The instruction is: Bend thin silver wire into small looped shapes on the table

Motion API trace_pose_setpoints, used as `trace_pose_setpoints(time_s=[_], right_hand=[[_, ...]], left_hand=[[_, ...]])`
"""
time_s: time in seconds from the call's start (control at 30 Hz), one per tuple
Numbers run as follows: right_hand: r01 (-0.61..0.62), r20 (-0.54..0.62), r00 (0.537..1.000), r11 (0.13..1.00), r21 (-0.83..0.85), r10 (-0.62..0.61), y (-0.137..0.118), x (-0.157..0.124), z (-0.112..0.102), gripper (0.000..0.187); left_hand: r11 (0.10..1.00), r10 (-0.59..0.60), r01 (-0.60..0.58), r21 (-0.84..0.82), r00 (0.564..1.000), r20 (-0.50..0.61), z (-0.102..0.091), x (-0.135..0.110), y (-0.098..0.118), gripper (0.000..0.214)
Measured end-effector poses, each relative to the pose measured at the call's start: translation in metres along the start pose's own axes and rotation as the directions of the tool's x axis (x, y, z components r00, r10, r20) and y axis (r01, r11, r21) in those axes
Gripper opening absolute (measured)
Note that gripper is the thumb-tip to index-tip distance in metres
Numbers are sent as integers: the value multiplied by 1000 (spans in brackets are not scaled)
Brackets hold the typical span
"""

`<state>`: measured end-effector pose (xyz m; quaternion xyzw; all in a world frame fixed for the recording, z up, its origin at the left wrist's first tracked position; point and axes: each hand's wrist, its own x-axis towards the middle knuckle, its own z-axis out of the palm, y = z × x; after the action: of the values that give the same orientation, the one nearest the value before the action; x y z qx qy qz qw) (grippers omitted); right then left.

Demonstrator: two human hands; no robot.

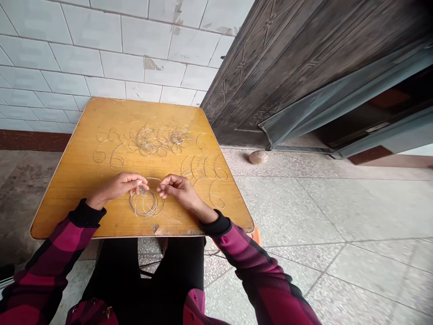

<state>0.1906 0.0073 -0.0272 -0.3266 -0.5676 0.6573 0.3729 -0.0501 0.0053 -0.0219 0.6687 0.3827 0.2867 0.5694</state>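
A small bundle of thin silver wire rings (144, 203) lies on the wooden table (72, 180) near its front edge. My left hand (120, 186) pinches the top of this bundle between thumb and fingers. My right hand (179, 190) is curled beside it, its fingertips at the wire loop's right side, and I cannot tell if they grip the wire. A tangled spread of wire loops (150, 141) lies farther back on the tabletop. Several looser loops (203, 169) lie to the right, nearest my right hand.
A white tiled wall (101, 58) stands behind the table. An embossed dark metal door (270, 67) stands ajar at the right, with a small ball (258, 157) on the terrazzo floor (321, 212) before it. An orange object (257, 235) shows under the table's right corner.
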Motion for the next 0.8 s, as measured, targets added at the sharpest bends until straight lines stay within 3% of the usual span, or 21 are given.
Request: trace_pose_setpoints(time_s=[0.1,0.4,0.63,0.8], right_hand=[[19,-23,1000,1000,21,-19,0,0,0,20],[12,43,999,999,31,-13,2,2,6,19],[47,1,999,999,18,-47,-1,0,3,19],[85,-36,996,996,-38,-86,-5,0,-2,22]], left_hand=[[997,-32,39,-70,995,90,4,2,-6,32],[993,-21,45,-105,976,219,8,8,-12,39],[995,-78,89,-37,969,236,9,6,-13,35],[986,-111,83,144,973,201,7,2,-7,31]])
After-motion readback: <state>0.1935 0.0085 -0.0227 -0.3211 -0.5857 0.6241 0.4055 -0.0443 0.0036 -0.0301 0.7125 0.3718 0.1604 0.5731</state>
